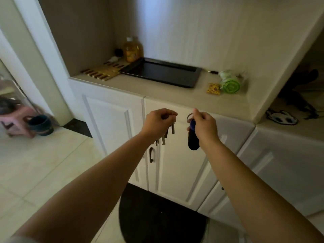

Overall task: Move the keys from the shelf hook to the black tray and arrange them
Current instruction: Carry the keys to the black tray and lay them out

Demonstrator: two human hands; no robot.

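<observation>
My left hand (158, 121) is closed on a bunch of metal keys (168, 132) that dangle below its fingers. My right hand (203, 124) pinches a key ring with a dark blue oval fob (192, 137) hanging from it. Both hands hover in front of the white cabinet doors, just below the counter edge. The black tray (168, 80) lies empty on the beige counter, beyond and above both hands. No shelf hook is in view.
Left of the tray lie a wooden slatted trivet (103, 71) and a jar of yellow liquid (132, 50). To its right sit a green roll of bags (229, 83) and a small yellow packet (213, 88). A dark mat (157, 216) covers the floor below.
</observation>
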